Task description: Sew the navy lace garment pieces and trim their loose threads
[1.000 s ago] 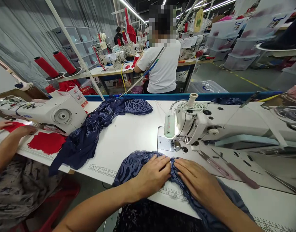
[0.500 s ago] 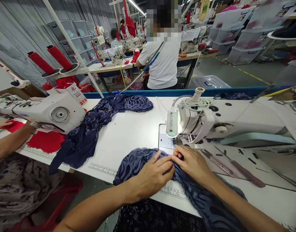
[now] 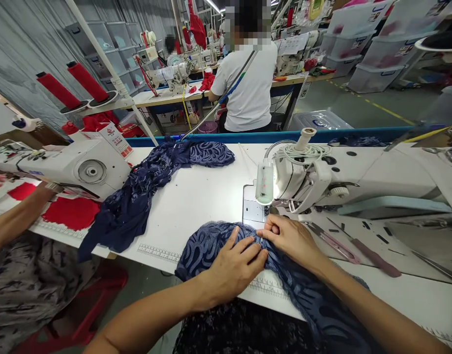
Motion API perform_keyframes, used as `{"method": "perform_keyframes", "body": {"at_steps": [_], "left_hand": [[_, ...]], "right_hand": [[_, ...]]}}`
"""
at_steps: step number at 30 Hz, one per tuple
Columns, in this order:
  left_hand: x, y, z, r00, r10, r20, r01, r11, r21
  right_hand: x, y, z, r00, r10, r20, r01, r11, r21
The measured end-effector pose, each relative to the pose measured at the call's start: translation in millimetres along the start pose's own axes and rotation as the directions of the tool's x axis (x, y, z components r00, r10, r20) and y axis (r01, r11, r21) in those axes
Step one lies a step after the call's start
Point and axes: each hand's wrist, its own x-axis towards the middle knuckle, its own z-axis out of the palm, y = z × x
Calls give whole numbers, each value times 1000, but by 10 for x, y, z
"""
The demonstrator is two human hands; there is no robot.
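Note:
Navy patterned lace fabric (image 3: 201, 248) lies along the table's front edge and trails down to the right, below the needle area of a white sewing machine (image 3: 303, 182). My left hand (image 3: 235, 265) rests on the lace with its fingers spread. Beside it my right hand (image 3: 288, 241) pinches the lace's upper edge between thumb and fingers, just in front of the metal needle plate (image 3: 252, 209). The two hands are close together. A second pile of navy fabric (image 3: 137, 196) lies on the table to the left.
Pink snips (image 3: 334, 243) and a brown-handled tool (image 3: 376, 258) lie right of my right hand. At left, another person's arm (image 3: 22, 214) is by a second machine (image 3: 89, 169) and red fabric (image 3: 73, 212). A person in white (image 3: 250, 93) sits ahead.
My left hand's fingers have spread out on the lace. My right hand has shifted slightly up and left, still pinching. The co-worker's hand at the left has moved back.

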Motion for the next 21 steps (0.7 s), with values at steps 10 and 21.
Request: {"method": "perform_keyframes", "body": {"at_steps": [10, 21], "left_hand": [[-61, -8, -45, 983, -138, 118, 163, 958, -236], [196, -342, -116, 987, -123, 108, 146, 958, -246]], "right_hand": [[-783, 44, 146, 842, -472, -262, 418, 877, -237], [-567, 275, 88, 863, -469, -190, 427, 876, -223]]}}
